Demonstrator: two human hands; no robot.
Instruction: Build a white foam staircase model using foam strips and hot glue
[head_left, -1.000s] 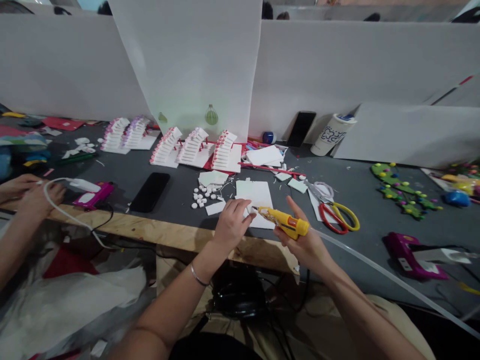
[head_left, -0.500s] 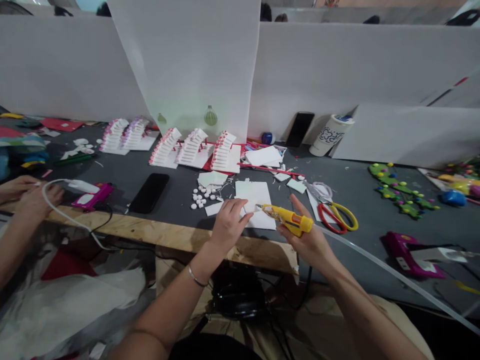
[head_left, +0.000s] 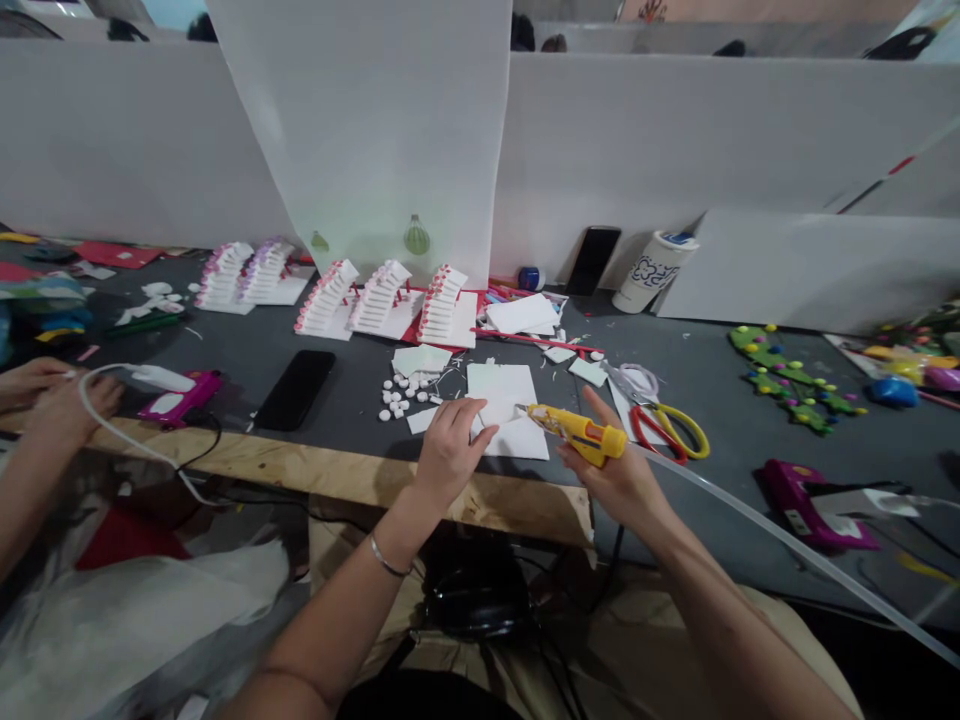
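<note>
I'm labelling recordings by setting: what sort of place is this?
Probably a craft workshop: a yellow glue gun in the right hand, red-and-yellow-handled scissors, and small white handmade models.

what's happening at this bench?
Someone's right hand holds a yellow glue gun, its nozzle over a white sheet. Their left hand is at the sheet's left side; whether it grips a small piece is unclear. Small white discs lie beyond it, with stepped models farther back.
</note>
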